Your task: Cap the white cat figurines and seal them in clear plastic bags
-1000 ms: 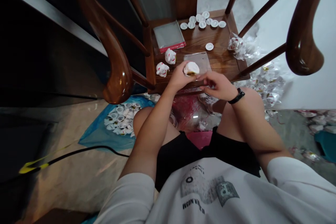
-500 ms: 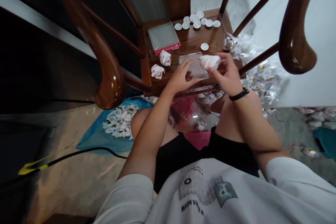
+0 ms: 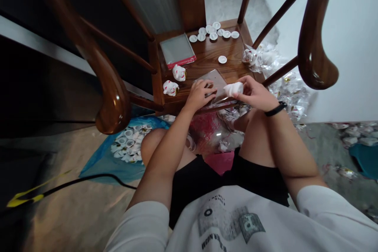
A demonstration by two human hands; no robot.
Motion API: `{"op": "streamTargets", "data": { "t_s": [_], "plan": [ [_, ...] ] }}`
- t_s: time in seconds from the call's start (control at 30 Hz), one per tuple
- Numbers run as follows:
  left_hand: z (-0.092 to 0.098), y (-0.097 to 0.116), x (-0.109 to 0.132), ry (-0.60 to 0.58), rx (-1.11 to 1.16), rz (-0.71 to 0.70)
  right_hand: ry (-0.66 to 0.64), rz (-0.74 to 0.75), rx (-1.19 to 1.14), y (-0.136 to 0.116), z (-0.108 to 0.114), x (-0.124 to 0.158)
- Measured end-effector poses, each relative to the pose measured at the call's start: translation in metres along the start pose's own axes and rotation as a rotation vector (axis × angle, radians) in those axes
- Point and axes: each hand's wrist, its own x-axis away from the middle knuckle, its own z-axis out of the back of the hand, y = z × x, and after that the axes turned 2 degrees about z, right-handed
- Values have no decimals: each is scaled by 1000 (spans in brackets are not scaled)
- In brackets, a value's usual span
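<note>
The right hand (image 3: 255, 93) clamps a white lump (image 3: 233, 89) between thumb and fingers, just above a clear plastic bag (image 3: 213, 80) at centre frame. The left hand (image 3: 200, 95) rests open on that bag. Two white lucky-cat figurines (image 3: 179, 73) sit just left on the wooden chair seat (image 3: 206, 57), with white discs (image 3: 209, 33) toward the top.

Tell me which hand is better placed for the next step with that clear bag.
Right, probably: the right hand already grips the white figurine right beside the clear plastic bag, while the left hand lies spread on that bag, holding nothing.
</note>
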Motion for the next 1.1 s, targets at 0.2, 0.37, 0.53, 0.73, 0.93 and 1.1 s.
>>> {"op": "streamTargets", "data": {
  "t_s": [0.2, 0.37, 0.53, 0.73, 0.93, 1.1],
  "plan": [
    [-16, -15, -8, -22, 68, -15, -191, 10, 158, -7, 3, 5],
    [-15, -12, -10, 31, 96, -15, -226, 44, 167, -12, 1, 5],
    [-6, -1, -11, 108, 133, -55, -243, 62, 151, -17, -4, 5],
    [-3, 7, -9, 160, 218, -106, -208, 114, 151, -20, -22, 3],
    [-1, 17, -6, 177, 437, -103, -82, 43, 194, -18, -45, 2],
    [3, 22, -2, 137, 480, -65, 27, -34, 311, -19, -64, -2]
  ]
}}
